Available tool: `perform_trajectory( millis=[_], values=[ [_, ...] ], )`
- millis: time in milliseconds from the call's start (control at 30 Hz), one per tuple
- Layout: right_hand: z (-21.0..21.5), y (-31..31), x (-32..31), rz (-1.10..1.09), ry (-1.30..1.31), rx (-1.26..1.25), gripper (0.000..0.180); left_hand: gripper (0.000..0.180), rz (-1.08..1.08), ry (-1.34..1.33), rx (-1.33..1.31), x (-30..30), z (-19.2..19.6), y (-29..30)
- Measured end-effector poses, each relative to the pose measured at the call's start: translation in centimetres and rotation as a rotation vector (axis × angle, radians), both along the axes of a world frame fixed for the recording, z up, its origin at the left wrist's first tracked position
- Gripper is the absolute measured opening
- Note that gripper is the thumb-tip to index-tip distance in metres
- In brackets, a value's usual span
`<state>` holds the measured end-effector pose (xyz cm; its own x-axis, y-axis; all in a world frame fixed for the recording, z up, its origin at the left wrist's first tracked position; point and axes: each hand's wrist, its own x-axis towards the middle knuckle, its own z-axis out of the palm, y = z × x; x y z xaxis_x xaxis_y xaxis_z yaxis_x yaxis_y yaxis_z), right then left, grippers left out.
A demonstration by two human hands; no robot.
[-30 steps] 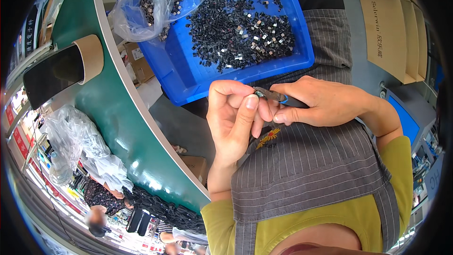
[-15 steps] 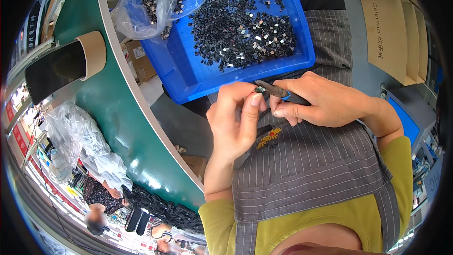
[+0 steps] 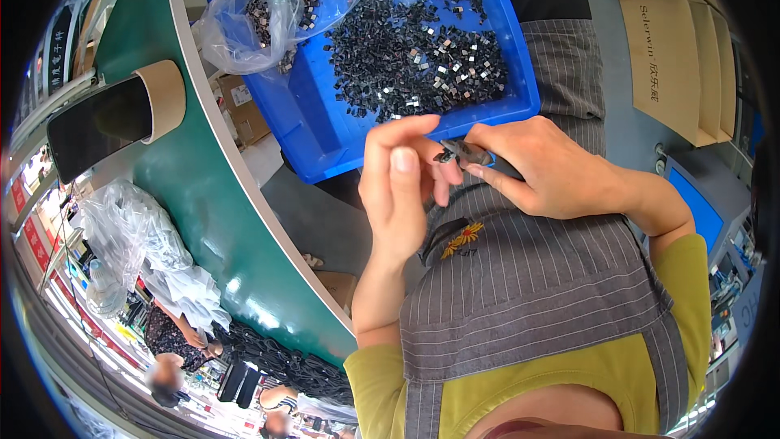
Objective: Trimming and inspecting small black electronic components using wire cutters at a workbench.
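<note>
My right hand (image 3: 561, 171) is closed round a pair of pliers (image 3: 470, 153) with dark metal jaws and blue on the handle. A small black part (image 3: 444, 157) sits at the tip of the jaws; whether they grip it is too small to tell. My left hand (image 3: 398, 191) is right beside it, thumb and index finger apart, the other fingers loosely curled near the part. Just beyond both hands lies a blue tray (image 3: 321, 134), holding a heap of small black parts (image 3: 390, 49), several with shiny metal faces.
Clear plastic bags (image 3: 244, 41) with more parts lie over the tray's left side. A green table (image 3: 203, 219) to the left bears a phone on a cardboard ring (image 3: 166, 97), plastic bags and black cords (image 3: 284, 362). Cardboard boxes (image 3: 674, 65) stand at right. Other people appear at lower left.
My left thumb and index finger have come apart from their pinch near the jaws. The small black part now shows at the tip of the pliers, which remain in my right hand.
</note>
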<state>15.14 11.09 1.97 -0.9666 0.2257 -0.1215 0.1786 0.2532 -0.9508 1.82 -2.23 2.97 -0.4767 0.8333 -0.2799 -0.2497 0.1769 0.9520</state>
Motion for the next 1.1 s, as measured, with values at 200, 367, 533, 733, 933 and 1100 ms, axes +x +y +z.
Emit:
perform_trajectory(
  millis=[200,367,533,733,933,1100],
  values=[
    [-0.4,-0.4,-0.2,-0.013,-0.035,-0.033,0.019,0.024,0.028,-0.2,0.072,0.7,0.0,0.8],
    [1.1,0.3,-0.6,0.045,-0.167,-0.45,0.02,0.021,0.156,-0.008,0.151,1.8,0.1,0.9],
    [0.9,0.7,-0.7,0.046,-0.227,-0.664,0.021,0.021,0.16,0.226,0.195,2.1,-0.2,0.7],
    [1.2,0.9,-0.6,0.119,-0.26,-0.599,0.023,0.017,0.159,0.246,0.079,2.2,0.4,1.1],
    [0.8,0.7,0.0,0.071,-0.139,-0.359,0.024,0.017,0.152,0.368,0.069,2.1,0.0,1.0],
    [0.8,0.8,-0.1,0.011,-0.07,-0.203,0.022,0.018,0.185,0.431,0.047,2.3,-0.1,0.9]
  ],
)
